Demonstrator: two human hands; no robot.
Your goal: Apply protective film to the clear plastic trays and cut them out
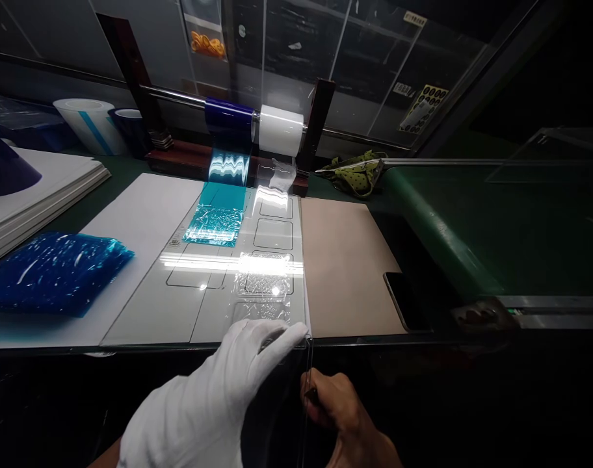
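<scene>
White cotton covers my left hand (218, 396), which I see lying flat, fingers together, on the near edge of the glossy panel (213, 279) at the front of the bench, beside a brown board (345, 260). My bare right hand (338, 409) sits just below that edge, fingertips pinched on a clear film strip (309, 364). A teal film patch (217, 218) lies farther up the panel, below the tape rolls (257, 127).

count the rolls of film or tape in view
4: blue roll and white roll on the rod; white roll with blue stripe and dark blue roll standing far left. Others may be hidden.
</scene>
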